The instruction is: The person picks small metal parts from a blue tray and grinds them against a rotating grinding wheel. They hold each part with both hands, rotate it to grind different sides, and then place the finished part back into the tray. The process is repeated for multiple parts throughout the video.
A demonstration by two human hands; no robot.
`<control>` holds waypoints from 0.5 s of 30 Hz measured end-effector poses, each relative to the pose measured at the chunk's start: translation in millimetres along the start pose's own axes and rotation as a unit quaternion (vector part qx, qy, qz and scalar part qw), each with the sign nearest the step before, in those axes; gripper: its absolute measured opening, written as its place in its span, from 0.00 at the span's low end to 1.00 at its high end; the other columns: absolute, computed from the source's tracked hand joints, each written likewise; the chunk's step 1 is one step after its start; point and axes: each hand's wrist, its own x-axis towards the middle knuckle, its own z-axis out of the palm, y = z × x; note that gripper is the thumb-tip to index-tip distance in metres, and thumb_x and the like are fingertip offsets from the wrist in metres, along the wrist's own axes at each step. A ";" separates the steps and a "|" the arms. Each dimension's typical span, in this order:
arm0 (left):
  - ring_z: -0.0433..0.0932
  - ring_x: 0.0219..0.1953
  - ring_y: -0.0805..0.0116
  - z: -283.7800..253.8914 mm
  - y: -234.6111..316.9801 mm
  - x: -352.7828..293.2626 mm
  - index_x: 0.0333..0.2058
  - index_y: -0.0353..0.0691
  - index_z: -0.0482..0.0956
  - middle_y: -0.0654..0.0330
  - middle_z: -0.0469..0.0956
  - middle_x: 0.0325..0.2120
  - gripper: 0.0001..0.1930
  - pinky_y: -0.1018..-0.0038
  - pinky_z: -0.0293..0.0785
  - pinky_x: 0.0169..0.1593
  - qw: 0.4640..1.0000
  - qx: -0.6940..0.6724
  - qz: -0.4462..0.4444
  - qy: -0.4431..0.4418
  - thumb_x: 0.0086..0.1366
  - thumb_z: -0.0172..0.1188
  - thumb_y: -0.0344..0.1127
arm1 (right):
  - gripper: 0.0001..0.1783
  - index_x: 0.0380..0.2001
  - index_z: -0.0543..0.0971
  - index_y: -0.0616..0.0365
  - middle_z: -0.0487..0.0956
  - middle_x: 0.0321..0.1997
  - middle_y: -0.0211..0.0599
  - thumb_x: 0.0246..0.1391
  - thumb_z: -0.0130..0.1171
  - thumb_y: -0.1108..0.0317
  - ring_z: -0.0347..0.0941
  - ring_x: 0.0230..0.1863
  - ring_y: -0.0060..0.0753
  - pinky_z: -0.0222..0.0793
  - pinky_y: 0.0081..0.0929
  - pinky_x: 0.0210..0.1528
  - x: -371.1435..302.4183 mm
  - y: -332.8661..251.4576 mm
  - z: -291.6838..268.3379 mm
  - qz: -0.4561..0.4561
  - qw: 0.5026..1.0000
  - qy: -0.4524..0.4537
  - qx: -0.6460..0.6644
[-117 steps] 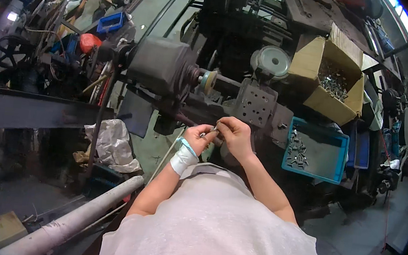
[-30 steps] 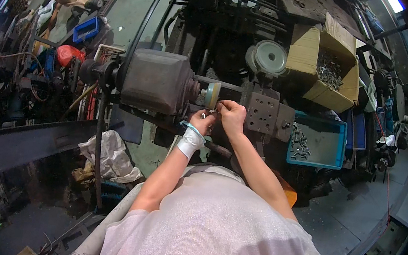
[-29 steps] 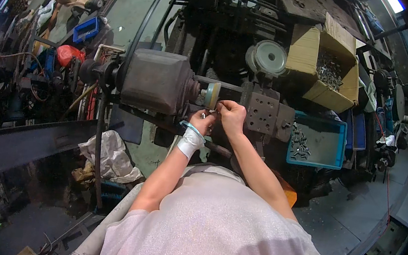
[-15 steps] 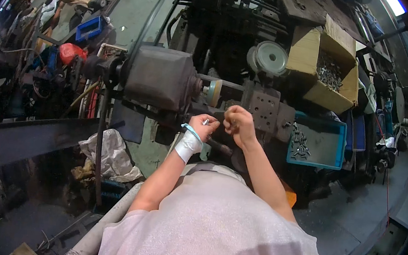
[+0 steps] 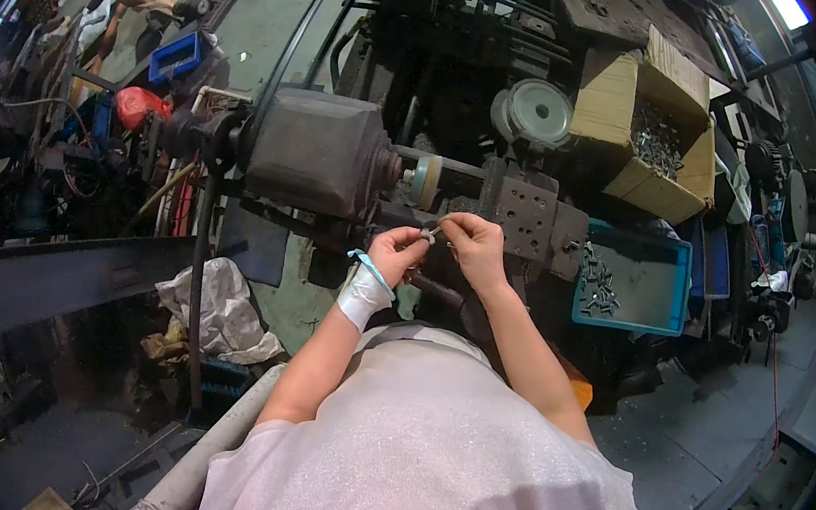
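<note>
My left hand (image 5: 394,255) is closed, thumb and forefinger pinching a small silvery metal part (image 5: 428,236). A white wrap and a light-blue band circle that wrist. Close against it, my right hand (image 5: 477,249) is pinched, its fingertips meeting the end of the metal part; whatever lies between those fingertips is too small to make out. Both hands hover in front of a dark, grimy machine (image 5: 317,154). Just beyond them sits its round tan-and-teal wheel (image 5: 425,181), apart from my fingers.
Right of the machine, a blue tray (image 5: 629,327) holds several small metal parts at its left side. Behind it, an open cardboard box (image 5: 604,106) contains many similar pieces. A pale round disc (image 5: 539,113) stands on the machine. A white sack (image 5: 226,310) lies at left.
My right hand has moved left and its fingertips now meet the metal part in my left hand. The left hand has tilted slightly and shifted a little.
</note>
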 end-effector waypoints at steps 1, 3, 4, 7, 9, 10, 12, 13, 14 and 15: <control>0.68 0.18 0.82 1.5 0.9 0.5 0.31 0.36 0.75 0.67 0.72 0.19 0.09 0.84 0.63 0.21 1.000 0.011 0.008 0.006 0.54 0.59 0.35 | 0.07 0.26 0.77 0.67 0.75 0.18 0.32 0.45 0.56 0.72 0.65 0.21 0.16 0.62 0.16 0.23 1.6 3.0 0.5 -0.021 1.000 0.001 -0.012; 0.68 0.18 0.82 5.6 2.9 2.0 0.30 0.36 0.75 0.67 0.72 0.18 0.08 0.84 0.62 0.21 0.999 0.033 0.025 0.019 0.54 0.59 0.35 | 0.07 0.26 0.76 0.67 0.75 0.19 0.33 0.45 0.56 0.72 0.66 0.21 0.16 0.62 0.17 0.23 3.1 1.5 1.8 -0.046 0.998 0.002 -0.040; 0.68 0.18 0.82 5.0 2.4 3.6 0.29 0.36 0.75 0.67 0.72 0.18 0.08 0.84 0.62 0.21 0.998 0.046 0.030 0.016 0.54 0.59 0.35 | 0.07 0.27 0.76 0.67 0.75 0.19 0.33 0.45 0.55 0.72 0.66 0.21 0.17 0.62 0.17 0.24 2.7 -4.3 2.7 -0.051 0.997 0.001 -0.057; 0.68 0.18 0.81 5.0 2.3 7.9 0.28 0.35 0.75 0.67 0.72 0.18 0.09 0.84 0.61 0.21 0.998 0.058 0.023 0.008 0.54 0.58 0.36 | 0.07 0.27 0.76 0.67 0.76 0.20 0.36 0.45 0.55 0.72 0.68 0.21 0.19 0.63 0.19 0.24 6.8 -5.5 5.6 -0.054 0.996 0.009 -0.073; 0.68 0.19 0.81 7.3 4.7 9.9 0.27 0.35 0.75 0.67 0.72 0.18 0.09 0.83 0.61 0.21 0.999 0.032 -0.014 0.003 0.55 0.58 0.36 | 0.07 0.26 0.76 0.67 0.75 0.18 0.34 0.45 0.55 0.72 0.66 0.19 0.18 0.61 0.18 0.22 13.0 1.1 7.8 -0.058 0.995 0.027 -0.078; 0.67 0.19 0.81 6.6 3.1 13.4 0.26 0.35 0.75 0.67 0.72 0.18 0.09 0.83 0.61 0.22 0.999 0.036 -0.004 0.001 0.54 0.58 0.37 | 0.07 0.25 0.76 0.67 0.73 0.17 0.31 0.45 0.55 0.72 0.64 0.17 0.15 0.59 0.17 0.19 17.7 7.6 9.2 -0.062 0.994 0.041 -0.084; 0.67 0.19 0.80 5.0 -0.4 21.6 0.26 0.35 0.75 0.66 0.72 0.17 0.10 0.82 0.62 0.23 0.999 0.043 0.014 -0.003 0.54 0.58 0.37 | 0.07 0.24 0.76 0.67 0.72 0.14 0.29 0.45 0.55 0.72 0.63 0.15 0.14 0.56 0.16 0.16 26.8 17.3 12.3 -0.066 0.991 0.062 -0.097; 0.67 0.19 0.80 5.7 -0.1 23.7 0.26 0.35 0.74 0.66 0.72 0.17 0.10 0.82 0.62 0.23 0.999 0.037 0.001 0.011 0.54 0.58 0.37 | 0.07 0.24 0.77 0.67 0.72 0.14 0.30 0.45 0.55 0.72 0.63 0.14 0.14 0.57 0.16 0.16 31.2 20.6 14.0 -0.066 0.990 0.071 -0.104; 0.66 0.20 0.80 7.1 0.5 25.6 0.26 0.35 0.74 0.66 0.72 0.18 0.10 0.81 0.61 0.24 0.999 0.031 -0.011 0.026 0.53 0.58 0.37 | 0.07 0.24 0.77 0.67 0.73 0.14 0.30 0.45 0.55 0.72 0.63 0.14 0.15 0.57 0.16 0.15 34.8 23.1 15.0 -0.066 0.988 0.079 -0.112; 0.66 0.20 0.79 7.7 2.0 27.3 0.25 0.34 0.74 0.66 0.71 0.18 0.10 0.81 0.61 0.24 0.999 0.025 -0.023 0.042 0.53 0.59 0.37 | 0.07 0.24 0.77 0.67 0.73 0.14 0.31 0.45 0.55 0.72 0.63 0.13 0.15 0.57 0.16 0.15 37.7 23.4 16.4 -0.067 0.987 0.088 -0.120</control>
